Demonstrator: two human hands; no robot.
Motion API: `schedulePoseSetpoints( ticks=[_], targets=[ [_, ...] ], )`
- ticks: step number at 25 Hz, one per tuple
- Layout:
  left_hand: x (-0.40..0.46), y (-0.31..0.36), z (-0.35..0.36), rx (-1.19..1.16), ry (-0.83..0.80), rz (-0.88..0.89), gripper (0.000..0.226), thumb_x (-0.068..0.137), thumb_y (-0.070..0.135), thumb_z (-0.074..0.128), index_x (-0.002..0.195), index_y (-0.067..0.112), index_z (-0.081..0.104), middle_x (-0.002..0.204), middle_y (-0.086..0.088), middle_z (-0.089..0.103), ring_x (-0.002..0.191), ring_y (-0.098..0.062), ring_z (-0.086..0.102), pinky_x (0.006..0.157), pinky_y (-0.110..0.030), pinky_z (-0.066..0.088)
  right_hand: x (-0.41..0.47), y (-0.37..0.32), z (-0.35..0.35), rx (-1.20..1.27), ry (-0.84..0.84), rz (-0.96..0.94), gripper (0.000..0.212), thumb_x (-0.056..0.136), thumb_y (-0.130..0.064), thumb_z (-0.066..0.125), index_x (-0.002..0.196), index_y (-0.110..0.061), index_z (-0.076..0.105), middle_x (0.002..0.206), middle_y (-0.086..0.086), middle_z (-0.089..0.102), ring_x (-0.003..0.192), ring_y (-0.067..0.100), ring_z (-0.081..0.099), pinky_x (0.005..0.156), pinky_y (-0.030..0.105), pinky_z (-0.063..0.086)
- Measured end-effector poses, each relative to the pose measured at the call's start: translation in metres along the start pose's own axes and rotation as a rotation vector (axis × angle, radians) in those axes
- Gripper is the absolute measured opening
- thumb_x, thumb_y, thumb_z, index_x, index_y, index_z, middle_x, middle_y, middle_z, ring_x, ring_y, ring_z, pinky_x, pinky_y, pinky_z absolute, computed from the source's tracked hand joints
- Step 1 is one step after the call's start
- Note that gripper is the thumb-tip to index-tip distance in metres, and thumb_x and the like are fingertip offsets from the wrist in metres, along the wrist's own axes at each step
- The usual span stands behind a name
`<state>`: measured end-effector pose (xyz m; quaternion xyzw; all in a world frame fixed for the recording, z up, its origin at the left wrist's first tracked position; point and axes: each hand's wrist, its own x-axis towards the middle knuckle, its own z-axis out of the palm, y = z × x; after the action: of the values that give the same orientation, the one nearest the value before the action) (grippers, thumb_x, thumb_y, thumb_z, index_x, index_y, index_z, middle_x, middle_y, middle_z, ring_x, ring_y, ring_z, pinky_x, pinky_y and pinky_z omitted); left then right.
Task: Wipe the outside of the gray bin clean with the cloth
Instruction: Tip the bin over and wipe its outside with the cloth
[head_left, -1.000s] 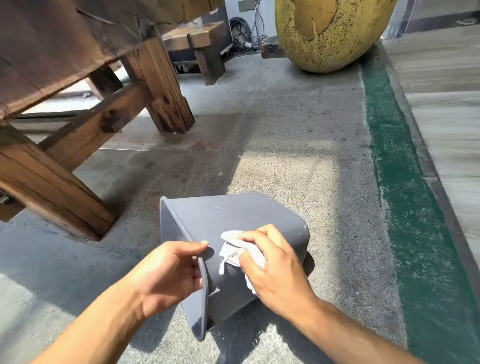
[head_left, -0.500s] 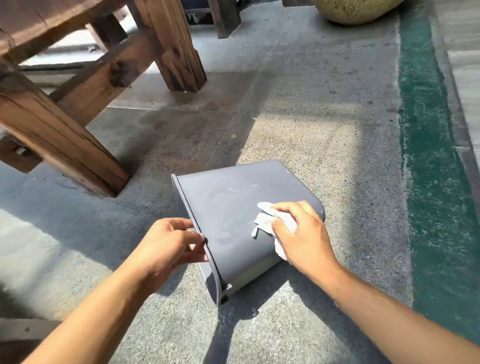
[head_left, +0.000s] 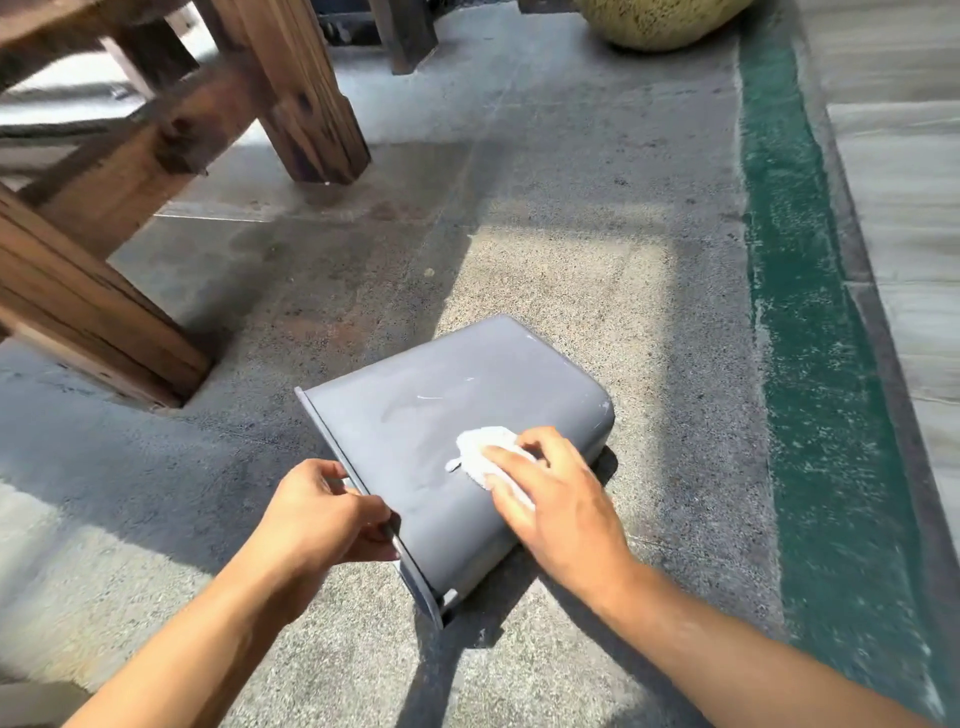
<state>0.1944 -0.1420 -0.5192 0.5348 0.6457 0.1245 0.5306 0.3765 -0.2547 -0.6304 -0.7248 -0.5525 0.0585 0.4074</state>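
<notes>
— White cloth (head_left: 480, 452): who holds it?
— Right hand (head_left: 561, 514), fingers curled over it, pressing it onto the bin (head_left: 415, 415) lying at centre; left hand (head_left: 317, 519) pinches the rim.
— Around?
— Wooden legs (head_left: 306, 104) upper left, green strip (head_left: 810, 338) right.

Right hand (head_left: 561, 514) hides most of the cloth (head_left: 480, 447); pot (head_left: 660, 21) cropped above.

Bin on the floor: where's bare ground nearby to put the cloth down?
Bare floor lies between the bin and the green strip, and beyond the bin up to the wooden leg. Crowded at the bin's near side, where the left hand grips the rim and the right hand holds the cloth.
</notes>
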Motion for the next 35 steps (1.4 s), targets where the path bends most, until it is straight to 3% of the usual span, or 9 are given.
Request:
schedulePoseSetpoints(
  ticks=[3, 8, 11, 16, 19, 22, 26, 30, 35],
  targets=[
    [0.001, -0.003, -0.001, -0.010, 0.001, -0.004, 0.039, 0.081, -0.022, 0.061, 0.117, -0.022, 0.047, 0.086, -0.048, 0.066, 0.046, -0.024, 0.068, 0.046, -0.044, 0.061, 0.016, 0.057, -0.013, -0.040, 0.090, 0.303, 0.030, 0.095, -0.024, 0.064, 0.125, -0.028, 0.066, 0.111, 0.003, 0.053, 0.087, 0.026, 0.062, 0.078, 0.033, 0.052],
    [-0.004, 0.002, 0.000, -0.054, -0.051, -0.011, 0.027, 0.084, -0.019, 0.058, 0.099, 0.000, 0.047, 0.074, -0.034, 0.064, 0.058, -0.030, 0.069, 0.046, -0.039, 0.060, 0.040, 0.097, -0.038, -0.002, 0.151, 0.704, 0.029, 0.099, -0.023, 0.057, 0.126, -0.025, 0.067, 0.121, 0.007, 0.061, 0.099, 0.023, 0.059, 0.085, 0.030, 0.046],
    [-0.004, 0.006, 0.002, -0.091, -0.023, 0.010, 0.031, 0.084, -0.018, 0.059, 0.093, 0.008, 0.045, 0.079, -0.038, 0.066, 0.047, -0.023, 0.065, 0.047, -0.039, 0.061, 0.043, 0.055, -0.040, 0.086, 0.208, 0.492, 0.026, 0.094, -0.020, 0.065, 0.119, -0.023, 0.073, 0.111, 0.001, 0.059, 0.102, 0.021, 0.061, 0.090, 0.022, 0.041],
    [-0.004, 0.009, 0.007, -0.114, 0.055, 0.070, 0.032, 0.080, -0.021, 0.063, 0.093, 0.004, 0.048, 0.072, -0.023, 0.062, 0.042, -0.020, 0.061, 0.044, -0.033, 0.059, 0.032, -0.047, -0.015, 0.168, -0.145, -0.047, 0.023, 0.091, -0.033, 0.065, 0.113, -0.031, 0.074, 0.116, -0.005, 0.056, 0.101, 0.016, 0.059, 0.090, 0.029, 0.050],
    [-0.003, 0.007, 0.005, -0.088, 0.070, 0.108, 0.025, 0.078, -0.023, 0.064, 0.088, -0.001, 0.055, 0.069, -0.019, 0.061, 0.043, -0.019, 0.064, 0.046, -0.031, 0.058, 0.034, -0.068, 0.001, 0.052, -0.240, -0.186, 0.026, 0.095, -0.041, 0.056, 0.111, -0.029, 0.074, 0.115, -0.003, 0.059, 0.103, 0.024, 0.059, 0.083, 0.039, 0.056],
    [-0.003, 0.001, 0.003, -0.098, 0.088, 0.115, 0.029, 0.078, -0.023, 0.066, 0.089, 0.001, 0.053, 0.059, -0.010, 0.061, 0.049, -0.024, 0.071, 0.044, -0.031, 0.058, 0.042, -0.038, 0.003, -0.044, -0.184, -0.113, 0.024, 0.093, -0.040, 0.059, 0.105, -0.028, 0.075, 0.110, -0.001, 0.062, 0.099, 0.029, 0.061, 0.079, 0.044, 0.058],
    [0.003, -0.005, 0.001, -0.082, 0.079, 0.111, 0.033, 0.079, -0.020, 0.066, 0.093, 0.005, 0.049, 0.058, -0.005, 0.052, 0.055, -0.027, 0.075, 0.046, -0.032, 0.058, 0.061, 0.041, -0.018, -0.176, -0.065, 0.232, 0.025, 0.095, -0.035, 0.062, 0.114, -0.023, 0.075, 0.112, 0.002, 0.062, 0.094, 0.027, 0.064, 0.083, 0.041, 0.056],
    [0.005, 0.002, -0.001, -0.074, 0.039, 0.119, 0.035, 0.078, -0.020, 0.067, 0.097, 0.002, 0.048, 0.073, -0.020, 0.055, 0.052, -0.025, 0.071, 0.046, -0.033, 0.059, 0.068, 0.081, -0.046, -0.195, 0.063, 0.589, 0.025, 0.094, -0.029, 0.065, 0.116, -0.021, 0.075, 0.116, 0.008, 0.067, 0.089, 0.022, 0.059, 0.082, 0.033, 0.049],
    [0.003, 0.007, -0.001, -0.117, -0.019, 0.069, 0.037, 0.076, -0.020, 0.070, 0.095, 0.003, 0.049, 0.079, -0.027, 0.062, 0.051, -0.023, 0.067, 0.046, -0.030, 0.057, 0.068, -0.003, -0.031, 0.035, -0.007, 0.270, 0.021, 0.090, -0.028, 0.069, 0.108, -0.025, 0.078, 0.107, -0.005, 0.065, 0.099, 0.018, 0.065, 0.091, 0.031, 0.050]
  ],
)
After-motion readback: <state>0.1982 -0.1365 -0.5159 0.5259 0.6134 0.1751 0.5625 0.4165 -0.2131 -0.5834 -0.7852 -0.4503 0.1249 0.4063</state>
